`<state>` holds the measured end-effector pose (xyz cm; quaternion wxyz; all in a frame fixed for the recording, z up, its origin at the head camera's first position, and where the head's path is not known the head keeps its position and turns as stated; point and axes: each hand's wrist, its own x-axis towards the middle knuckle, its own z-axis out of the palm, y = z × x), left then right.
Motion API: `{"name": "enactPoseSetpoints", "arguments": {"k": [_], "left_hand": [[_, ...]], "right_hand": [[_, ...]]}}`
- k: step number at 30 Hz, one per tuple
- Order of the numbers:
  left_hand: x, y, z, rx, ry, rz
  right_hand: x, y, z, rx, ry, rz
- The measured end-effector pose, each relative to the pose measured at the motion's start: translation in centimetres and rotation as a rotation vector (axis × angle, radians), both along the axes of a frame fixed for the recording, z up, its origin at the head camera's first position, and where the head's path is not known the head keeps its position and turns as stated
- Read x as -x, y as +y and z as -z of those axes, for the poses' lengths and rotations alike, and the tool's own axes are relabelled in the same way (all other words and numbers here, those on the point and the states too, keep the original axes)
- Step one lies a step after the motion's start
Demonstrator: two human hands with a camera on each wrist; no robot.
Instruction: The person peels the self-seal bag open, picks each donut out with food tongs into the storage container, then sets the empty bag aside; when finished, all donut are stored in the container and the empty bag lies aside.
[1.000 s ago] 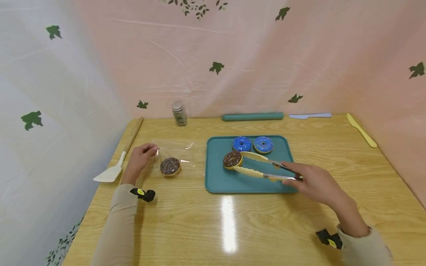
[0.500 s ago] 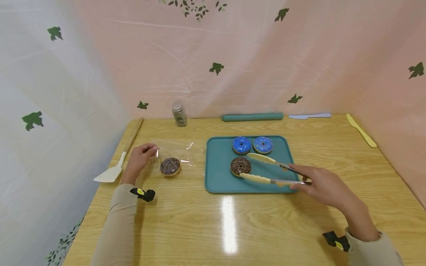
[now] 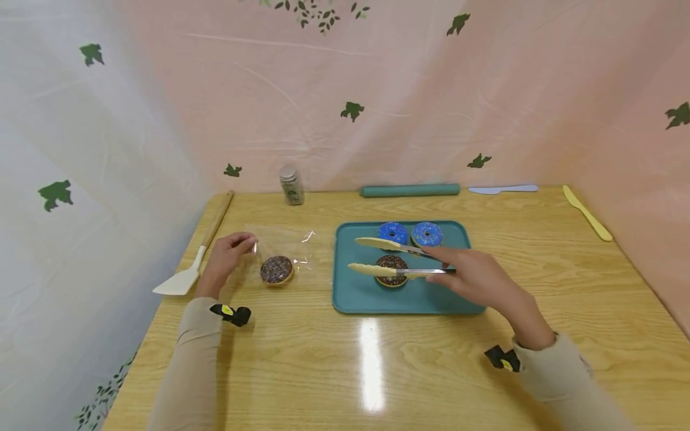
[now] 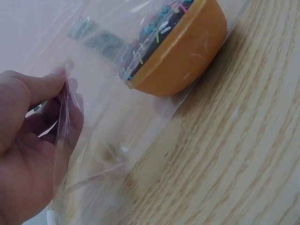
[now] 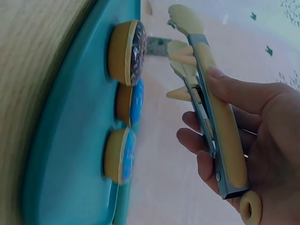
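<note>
My left hand [image 3: 225, 260] pinches the edge of a clear plastic bag [image 4: 98, 140] between thumb and fingers. A chocolate donut [image 3: 277, 270] with sprinkles shows through the plastic, resting on its base on the table. My right hand [image 3: 482, 278] grips a pair of tongs [image 5: 220, 122] with cream tips and metal arms. The tongs' tips are spread with nothing between them, raised above the teal tray [image 3: 347, 299]. Below them, partly covered in the head view, lies another chocolate donut [image 3: 392, 280]. Two blue-iced donuts [image 3: 392, 232] sit behind it on the tray.
Left of my hand lies a white spatula [image 3: 180, 281] with a wooden handle. Along the back stand a glass jar [image 3: 291, 187], a teal rolling pin [image 3: 409, 190] and a lavender knife [image 3: 503, 189]. A yellow knife [image 3: 587, 213] lies at the right.
The tongs released the chocolate donut onto the tray, drew back right, then lifted and moved left over it. My left hand stayed on the bag.
</note>
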<state>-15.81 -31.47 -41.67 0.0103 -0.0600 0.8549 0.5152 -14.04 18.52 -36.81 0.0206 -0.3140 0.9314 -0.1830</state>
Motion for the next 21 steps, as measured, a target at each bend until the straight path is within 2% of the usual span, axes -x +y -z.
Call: {"name": "enactPoseSetpoints", "arguments": {"k": [6,11,21], "left_hand": [[0.4,-0.6,1.1,0.033,0.007,0.001],[0.4,-0.7,1.2,0.043,0.012,0.000],[0.3,-0.5,0.9,0.028,-0.024,-0.010]], "right_hand": [[1.9,-3.6,0.1,-0.049,0.021,-0.082],[3.0,-5.9,0.1,-0.110,0.030,-0.111],[4.9,-9.0,0.8,-0.123,-0.008,-0.180]]}}
